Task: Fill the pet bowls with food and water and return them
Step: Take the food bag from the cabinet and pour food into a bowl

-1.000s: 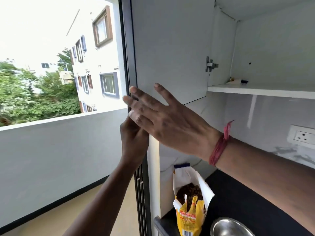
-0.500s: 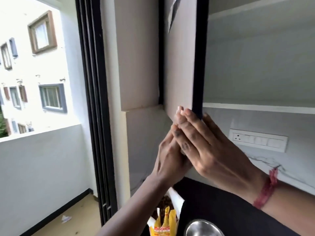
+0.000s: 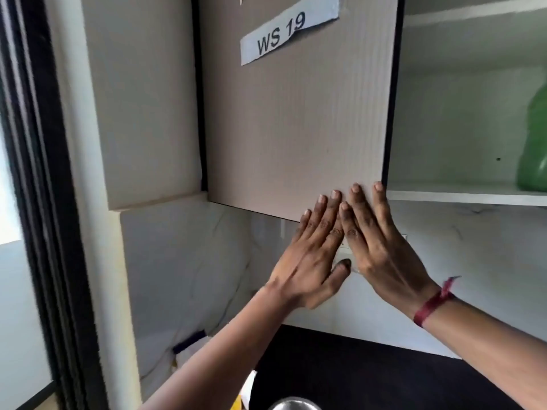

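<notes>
The door (image 3: 296, 128), wide open a second ago, has swung round nearly shut; both hands, left (image 3: 307, 255) and right (image 3: 381, 247), lie flat with straight fingers on its lower corner, holding nothing; the fetching from the cupboard looks finished, with filling probably next. A paper label (image 3: 281, 34) on the door reads "WS 19"; the steel bowl (image 3: 293, 405) sits on the dark desk (image 3: 370, 374) below, contents unseen.
</notes>
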